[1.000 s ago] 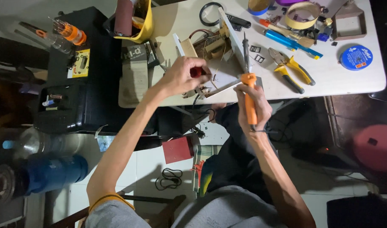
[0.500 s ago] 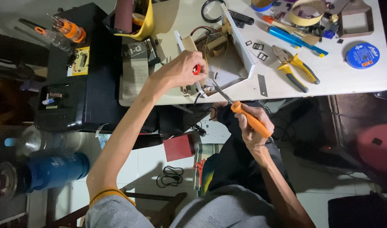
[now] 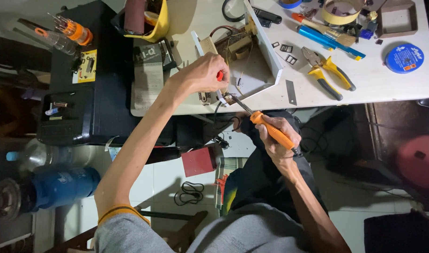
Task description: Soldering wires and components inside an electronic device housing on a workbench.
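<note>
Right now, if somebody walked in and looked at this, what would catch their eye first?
Probably the orange-handled soldering iron in the right hand, its tip aimed at the white open casing at the table's near edge. Just above it the left hand pinches something small and red against that casing. After that, the yellow-handled pliers lying on the white table to the right stand out.
</note>
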